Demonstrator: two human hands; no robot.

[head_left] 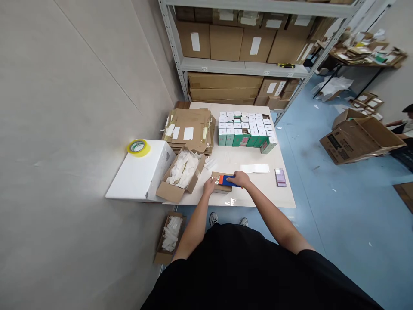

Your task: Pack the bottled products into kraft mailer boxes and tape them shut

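Note:
A small brown cardboard box [221, 188] lies near the front edge of the white table [258, 196]. My left hand [209, 186] is closed on its left end and steadies it. My right hand [240, 178] grips a red and blue tape dispenser [226, 181] that rests on top of the box. Just beyond the box lies a white strip of labels [254, 168]. A small stack of purple cards [280, 177] sits to the right.
Several green and white product boxes [245, 129] stand in rows at the table's back. Flattened cartons [190, 129] lie beside them. An open carton of white bags [182, 172], a white foam box [142, 172] with yellow tape [138, 147], shelving [245, 66] and floor cartons [358, 137] surround.

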